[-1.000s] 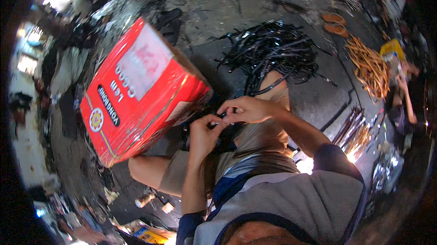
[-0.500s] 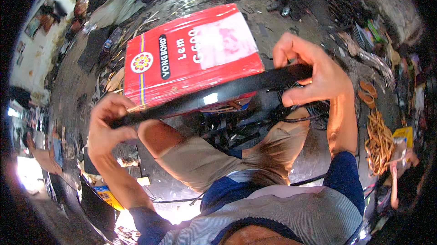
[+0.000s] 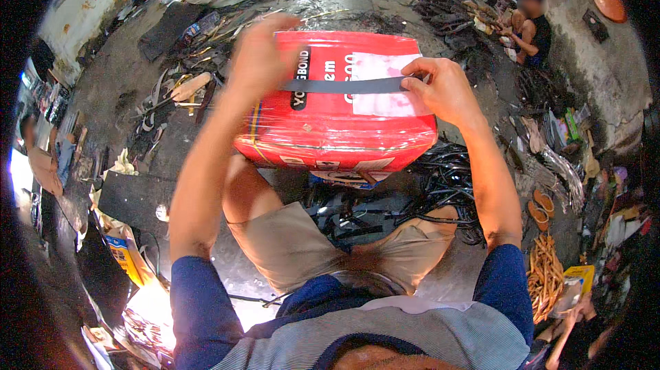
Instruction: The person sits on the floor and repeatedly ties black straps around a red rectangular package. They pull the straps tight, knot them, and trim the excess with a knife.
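Note:
A red carton [image 3: 337, 133] wrapped in shiny clear film, with a pale patch on top, stands in front of my crossed legs. Across its top runs a flat dark strip [image 3: 344, 86], fairly straight from side to side. My right hand [image 3: 447, 91] pinches the strip's right end between thumb and fingers, over the pale patch. At the strip's left end is my left hand [image 3: 260, 60], above the carton's left side. Motion smears its fingers, so its grip on the strip cannot be made out.
A heap of black strips [image 3: 450, 177] lies by my right knee. To the right are sandals [image 3: 542, 206] and a bundle of brown strips [image 3: 545, 277]. Another person [image 3: 529, 29] sits at the far right. A dark sheet [image 3: 134, 198] lies to my left.
The strip, earlier bowed in front of the carton between both hands, now crosses its top. My hands have moved farther forward, and the carton appears farther right.

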Available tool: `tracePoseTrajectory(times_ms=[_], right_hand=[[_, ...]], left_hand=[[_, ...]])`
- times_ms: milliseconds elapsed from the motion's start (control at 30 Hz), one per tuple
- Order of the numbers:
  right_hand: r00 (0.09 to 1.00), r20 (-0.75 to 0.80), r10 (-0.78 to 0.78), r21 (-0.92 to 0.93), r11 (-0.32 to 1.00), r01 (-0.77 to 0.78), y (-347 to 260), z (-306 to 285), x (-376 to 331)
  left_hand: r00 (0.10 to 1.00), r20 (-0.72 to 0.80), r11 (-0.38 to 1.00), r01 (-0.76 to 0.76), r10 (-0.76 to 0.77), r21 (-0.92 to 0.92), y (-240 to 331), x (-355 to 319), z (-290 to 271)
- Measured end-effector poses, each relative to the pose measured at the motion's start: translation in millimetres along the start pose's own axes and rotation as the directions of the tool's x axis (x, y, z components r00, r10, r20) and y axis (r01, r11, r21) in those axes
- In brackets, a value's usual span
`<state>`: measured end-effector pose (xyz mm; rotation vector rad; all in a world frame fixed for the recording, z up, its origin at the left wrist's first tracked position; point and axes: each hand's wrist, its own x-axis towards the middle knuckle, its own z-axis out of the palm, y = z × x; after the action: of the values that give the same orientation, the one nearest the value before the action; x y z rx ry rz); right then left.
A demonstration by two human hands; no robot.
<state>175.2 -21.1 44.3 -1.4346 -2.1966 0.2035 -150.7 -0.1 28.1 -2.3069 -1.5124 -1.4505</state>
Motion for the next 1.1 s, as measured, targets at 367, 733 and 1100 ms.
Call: tracePoseTrajectory(times_ms=[367, 733, 1100], right_hand=[[0.988, -0.132, -0.08, -0.055, 0.996, 0.073, -2, -1, -17], [0.977, -0.133, -0.166, 0.153, 0.971, 0.185, 18, -3, -26], [0.975, -0.221, -0.033, 0.243, 0.966, 0.088, 23, 12, -24]], left_hand=[[0.944, 0.331, 0.873, 0.157, 0.005, -0.462, 90, -17, 111], [0.947, 0.304, 0.902, 0.041, 0.102, -0.429, 86, -21, 110], [0.953, 0.3, 0.91, 0.088, 0.041, -0.405, 85, -20, 110]])
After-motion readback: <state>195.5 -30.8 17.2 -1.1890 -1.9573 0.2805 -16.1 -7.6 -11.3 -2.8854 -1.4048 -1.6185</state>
